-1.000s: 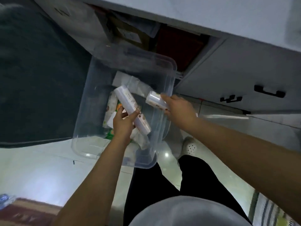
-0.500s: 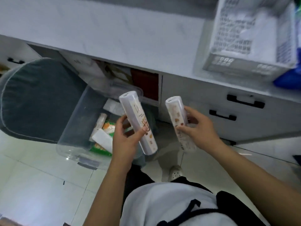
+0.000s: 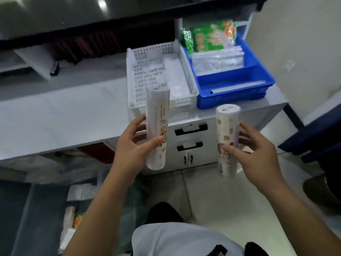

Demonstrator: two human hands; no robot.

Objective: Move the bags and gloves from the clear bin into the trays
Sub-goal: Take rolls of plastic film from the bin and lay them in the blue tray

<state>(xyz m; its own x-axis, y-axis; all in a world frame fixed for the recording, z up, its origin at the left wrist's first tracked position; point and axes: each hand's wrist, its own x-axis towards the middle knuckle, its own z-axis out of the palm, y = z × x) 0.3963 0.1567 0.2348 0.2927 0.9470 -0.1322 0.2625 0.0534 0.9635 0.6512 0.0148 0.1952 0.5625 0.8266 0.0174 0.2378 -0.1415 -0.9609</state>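
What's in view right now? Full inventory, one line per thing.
rolls of bags: 2, white with printed labels, one in each hand, left roll, right roll, held upright in front of the counter
white tray: 1, perforated, on the counter, clear bags inside
blue tray: 1, on the counter right of the white tray
green packs: several, at the blue tray's far end
clear bin: 1, on the floor lower left, blurred
counter: 1, grey
drawer handles: 2, black, below the trays
left hand: grips left roll
right hand: grips right roll

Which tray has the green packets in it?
The blue plastic tray on the right; green packets stand at its far end. The white perforated tray beside it has none.
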